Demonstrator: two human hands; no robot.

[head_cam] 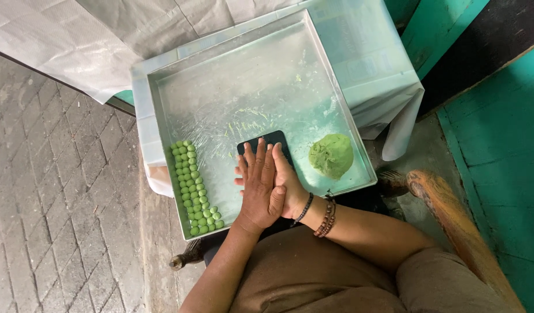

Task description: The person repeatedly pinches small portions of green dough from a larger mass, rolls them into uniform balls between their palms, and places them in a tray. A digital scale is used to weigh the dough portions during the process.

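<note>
A large metal tray [163,110] lined with clear plastic film sits in front of me. Both hands press flat on a dark flat board [275,139] near the tray's front middle. My left hand [259,188] lies on top of my right hand [288,181], fingers stretched out. What is under the board is hidden. A lump of green dough [331,155] rests to the right of the hands. Several small green dough balls [193,188] are lined in rows along the tray's left side. Beaded bracelets circle my right wrist.
The tray rests on a small stand covered with white plastic sheet [383,75]. A grey brick floor [52,197] lies to the left. A teal wall [498,150] and a curved wooden chair arm [452,220] are to the right. Green smears mark the film.
</note>
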